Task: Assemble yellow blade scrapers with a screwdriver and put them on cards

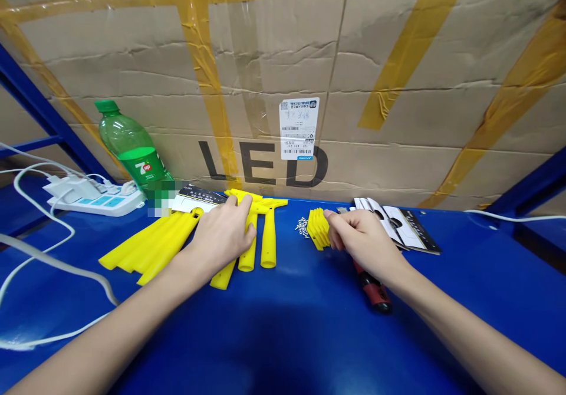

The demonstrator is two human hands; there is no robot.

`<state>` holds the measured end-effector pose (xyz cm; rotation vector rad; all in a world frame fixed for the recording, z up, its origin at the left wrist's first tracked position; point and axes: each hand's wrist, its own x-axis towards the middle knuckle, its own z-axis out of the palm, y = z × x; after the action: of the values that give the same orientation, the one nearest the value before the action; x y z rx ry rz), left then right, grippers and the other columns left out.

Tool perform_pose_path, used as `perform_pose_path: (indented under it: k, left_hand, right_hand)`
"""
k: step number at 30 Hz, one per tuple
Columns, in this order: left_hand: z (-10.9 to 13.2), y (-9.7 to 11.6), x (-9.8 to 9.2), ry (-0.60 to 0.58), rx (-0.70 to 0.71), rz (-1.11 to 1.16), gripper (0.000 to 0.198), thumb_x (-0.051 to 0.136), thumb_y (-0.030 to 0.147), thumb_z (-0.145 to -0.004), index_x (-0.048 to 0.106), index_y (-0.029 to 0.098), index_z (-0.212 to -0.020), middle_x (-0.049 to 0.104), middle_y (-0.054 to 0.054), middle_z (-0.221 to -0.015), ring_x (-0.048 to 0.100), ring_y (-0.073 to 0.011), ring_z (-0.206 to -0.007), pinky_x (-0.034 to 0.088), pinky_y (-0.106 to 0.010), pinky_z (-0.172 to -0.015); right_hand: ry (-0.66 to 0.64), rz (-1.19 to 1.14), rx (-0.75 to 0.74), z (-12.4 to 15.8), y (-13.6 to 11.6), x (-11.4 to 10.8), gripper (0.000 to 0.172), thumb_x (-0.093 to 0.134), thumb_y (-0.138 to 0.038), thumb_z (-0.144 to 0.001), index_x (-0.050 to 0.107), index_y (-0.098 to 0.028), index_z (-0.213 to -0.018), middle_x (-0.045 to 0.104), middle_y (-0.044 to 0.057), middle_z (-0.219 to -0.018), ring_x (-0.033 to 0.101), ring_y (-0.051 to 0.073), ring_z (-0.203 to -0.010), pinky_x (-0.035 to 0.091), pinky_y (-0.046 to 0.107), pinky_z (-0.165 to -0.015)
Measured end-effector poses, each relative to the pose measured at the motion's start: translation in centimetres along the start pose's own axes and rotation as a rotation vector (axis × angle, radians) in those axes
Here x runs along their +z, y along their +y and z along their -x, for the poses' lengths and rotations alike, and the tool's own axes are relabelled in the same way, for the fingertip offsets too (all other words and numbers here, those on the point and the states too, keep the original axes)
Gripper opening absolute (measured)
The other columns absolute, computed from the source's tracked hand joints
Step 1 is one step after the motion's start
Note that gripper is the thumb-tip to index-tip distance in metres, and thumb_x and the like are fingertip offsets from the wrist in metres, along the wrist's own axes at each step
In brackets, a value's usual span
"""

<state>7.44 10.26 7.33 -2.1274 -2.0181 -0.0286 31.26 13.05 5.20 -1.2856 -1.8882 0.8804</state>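
Note:
My left hand (pixel 223 234) lies palm down over a row of yellow plastic handles (pixel 163 242) on the blue table (pixel 287 324), its fingers curled round one handle (pixel 249 247). My right hand (pixel 360 239) pinches a stack of small yellow plastic plates (pixel 317 229) at its right side. A small heap of screws (pixel 302 225) lies just left of that stack. A red and black screwdriver (pixel 375 292) lies under my right wrist. Black and white printed cards (pixel 404 224) are fanned out beyond my right hand.
A large taped cardboard box (pixel 309 76) marked LED closes off the back. A green soda bottle (pixel 130 147) stands at the back left beside a white power strip (pixel 95 197) with cables (pixel 39 253) trailing over the left of the table. Another card (pixel 197 197) lies behind the handles.

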Motion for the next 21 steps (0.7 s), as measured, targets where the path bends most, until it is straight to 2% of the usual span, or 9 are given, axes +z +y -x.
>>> perform_pose_path:
  k: [4,10,18,21]
  left_hand:
    - [0.0,-0.6,0.2,-0.038,0.014,0.033,0.033,0.048,0.022,-0.089,0.051,0.017,-0.122,0.062,-0.014,-0.114,0.068,-0.0323,-0.088,0.051,-0.042,-0.07]
    - [-0.1,-1.3,-0.4,-0.085,0.021,0.049,0.039,0.058,0.021,-0.08,0.049,0.02,-0.118,0.06,-0.013,-0.113,0.066,-0.033,-0.091,0.051,-0.043,-0.074]
    - [-0.5,-0.4,-1.0,-0.084,-0.006,0.069,0.042,0.065,0.021,-0.075,0.049,0.018,-0.114,0.058,-0.013,-0.104,0.067,-0.0327,-0.087,0.051,-0.042,-0.071]
    - [-0.3,-0.1,-1.8,-0.024,-0.026,0.067,0.042,0.06,0.022,-0.08,0.047,0.017,-0.12,0.058,-0.015,-0.109,0.066,-0.0339,-0.092,0.052,-0.044,-0.074]
  right_hand:
    - [-0.017,0.007,-0.001,0.2,-0.1,0.2,0.058,0.04,-0.051,-0.093,0.042,-0.023,-0.042,0.044,-0.001,-0.044,0.041,0.013,-0.046,0.035,0.031,-0.058]
    - [-0.029,0.002,-0.004,0.2,-0.3,0.4,0.058,0.04,-0.048,-0.095,0.044,-0.022,-0.043,0.05,0.0,-0.046,0.047,0.014,-0.048,0.035,0.031,-0.058]
    - [-0.025,-0.037,-0.043,0.2,-0.3,0.5,0.059,0.042,-0.044,-0.096,0.047,-0.021,-0.042,0.049,-0.001,-0.043,0.046,0.013,-0.046,0.036,0.03,-0.059]
    - [-0.021,-0.054,-0.067,0.3,-0.4,0.5,0.06,0.043,-0.044,-0.097,0.047,-0.021,-0.042,0.05,0.0,-0.044,0.047,0.012,-0.046,0.037,0.03,-0.06]
